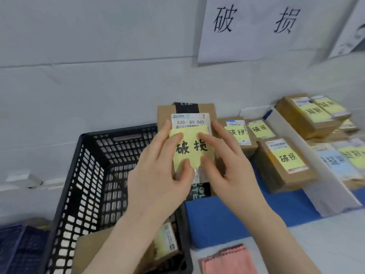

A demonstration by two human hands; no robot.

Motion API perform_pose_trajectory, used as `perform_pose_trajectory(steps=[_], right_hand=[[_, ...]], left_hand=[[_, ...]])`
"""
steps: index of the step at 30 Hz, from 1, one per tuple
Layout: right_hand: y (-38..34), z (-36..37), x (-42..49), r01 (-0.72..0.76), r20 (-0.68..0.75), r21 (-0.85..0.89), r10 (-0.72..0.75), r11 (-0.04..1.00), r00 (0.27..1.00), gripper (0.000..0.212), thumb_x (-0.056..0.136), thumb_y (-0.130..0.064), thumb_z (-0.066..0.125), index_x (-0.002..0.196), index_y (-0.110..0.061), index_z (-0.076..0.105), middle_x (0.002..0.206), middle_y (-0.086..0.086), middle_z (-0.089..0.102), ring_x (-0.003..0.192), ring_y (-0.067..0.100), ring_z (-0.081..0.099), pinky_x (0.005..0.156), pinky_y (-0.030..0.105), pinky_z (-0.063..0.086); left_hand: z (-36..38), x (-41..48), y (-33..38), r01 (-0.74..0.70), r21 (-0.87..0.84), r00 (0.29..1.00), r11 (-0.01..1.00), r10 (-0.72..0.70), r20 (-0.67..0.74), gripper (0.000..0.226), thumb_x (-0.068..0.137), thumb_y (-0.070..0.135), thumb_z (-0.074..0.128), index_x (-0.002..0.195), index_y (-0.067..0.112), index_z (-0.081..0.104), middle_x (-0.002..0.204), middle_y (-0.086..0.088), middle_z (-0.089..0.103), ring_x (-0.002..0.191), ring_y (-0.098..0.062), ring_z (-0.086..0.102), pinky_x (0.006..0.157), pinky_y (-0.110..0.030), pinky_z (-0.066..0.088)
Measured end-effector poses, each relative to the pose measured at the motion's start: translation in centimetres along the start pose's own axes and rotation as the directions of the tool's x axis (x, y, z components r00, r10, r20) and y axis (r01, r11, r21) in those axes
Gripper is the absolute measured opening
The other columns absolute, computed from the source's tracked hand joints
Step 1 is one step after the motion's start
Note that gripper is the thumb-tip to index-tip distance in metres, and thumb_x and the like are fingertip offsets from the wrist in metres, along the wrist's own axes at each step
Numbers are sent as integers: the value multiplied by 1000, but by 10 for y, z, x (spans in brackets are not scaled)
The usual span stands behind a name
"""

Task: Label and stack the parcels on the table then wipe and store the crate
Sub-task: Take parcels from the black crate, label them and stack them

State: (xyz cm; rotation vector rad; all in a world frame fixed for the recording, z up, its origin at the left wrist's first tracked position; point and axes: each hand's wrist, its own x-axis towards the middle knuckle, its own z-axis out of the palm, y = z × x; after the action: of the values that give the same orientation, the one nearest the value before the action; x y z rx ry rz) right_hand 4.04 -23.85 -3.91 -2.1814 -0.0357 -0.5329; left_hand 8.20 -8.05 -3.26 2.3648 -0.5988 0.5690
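Parcel (205,109) of brown card sits tilted between the black crate (94,175) and the labelled parcels (280,165) on the blue tabletop (227,224), with a yellow note (190,139) on its face. We press that note flat, left grip (158,175) and right grip (231,171) both spread apart, straight fingers and thumbs on the paper. We see a pink cloth (227,262) nearer us

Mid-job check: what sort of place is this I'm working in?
Probably a courier depot's parcel sorting desk. Cardboard parcels with shipping labels and yellow handwritten notes are stacked on the table, a wall sign bears the same characters as some notes, and a black crate holds another parcel.
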Motion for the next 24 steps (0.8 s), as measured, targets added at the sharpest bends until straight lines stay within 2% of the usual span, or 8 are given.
perform_pose_trajectory(steps=[2, 5, 8, 12, 15, 17, 24], right_hand=[[25, -30, -17, -40, 3, -18, 40, 999, 999, 40, 93, -29, 51, 131, -41, 50, 152, -25, 25, 88, 6, 61, 77, 23, 48], [72, -69, -39, -109, 41, -62, 111, 992, 993, 39, 92, -29, 51, 130, -40, 52, 152, -25, 25, 118, -4, 50, 85, 20, 45], [116, -94, -54, -166, 84, -147, 180, 975, 980, 40, 94, -24, 54, 131, -38, 51, 152, -23, 25, 116, -14, 45, 84, 15, 44], [164, -107, -58, -262, 179, -198, 298, 944, 938, 43, 95, -20, 52, 136, -35, 48, 155, -18, 21, 106, 7, 55, 83, 20, 45], [184, -107, -56, -282, 254, -227, 336, 932, 907, 46, 96, -19, 50, 139, -33, 44, 157, -18, 16, 127, 9, 45, 93, 28, 47], [194, -106, -53, -260, 294, -274, 338, 926, 894, 49, 96, -18, 48, 143, -30, 41, 158, -16, 14, 133, 12, 38, 96, 32, 47], [205, -96, -44, -235, 346, -475, 426, 848, 836, 54, 95, -15, 45, 147, -27, 34, 158, -6, 16, 132, 23, 35, 98, 30, 43]], left_hand=[[28, -9, 28, -17, -27, 999, 1000, 18, 44, 49, 82, 45, 47, 129, 32, 50, 151, 20, 30, 123, -7, 50, 72, -21, 47], [78, -26, 66, 27, -60, 991, 998, -18, 135, 50, 81, 48, 44, 129, 36, 45, 151, 24, 25, 122, -5, 49, 72, -23, 51], [128, -40, 90, 80, -69, 968, 994, -61, 245, 50, 83, 49, 41, 132, 40, 39, 151, 30, 14, 122, -4, 46, 72, -29, 54], [184, -47, 104, 186, -36, 920, 982, -161, 356, 48, 85, 45, 48, 133, 40, 39, 150, 33, 9, 118, -3, 47, 72, -30, 52], [209, -55, 104, 259, -33, 887, 965, -224, 404, 48, 86, 43, 49, 133, 40, 39, 151, 33, 9, 106, -8, 55, 68, -27, 49], [223, -56, 102, 296, -53, 872, 954, -247, 423, 48, 87, 42, 50, 133, 39, 40, 150, 33, 10, 101, -10, 57, 69, -27, 48], [249, -48, 93, 325, -19, 844, 946, -281, 457, 46, 86, 39, 50, 132, 37, 41, 151, 29, 15, 111, -11, 51, 68, -27, 45]])
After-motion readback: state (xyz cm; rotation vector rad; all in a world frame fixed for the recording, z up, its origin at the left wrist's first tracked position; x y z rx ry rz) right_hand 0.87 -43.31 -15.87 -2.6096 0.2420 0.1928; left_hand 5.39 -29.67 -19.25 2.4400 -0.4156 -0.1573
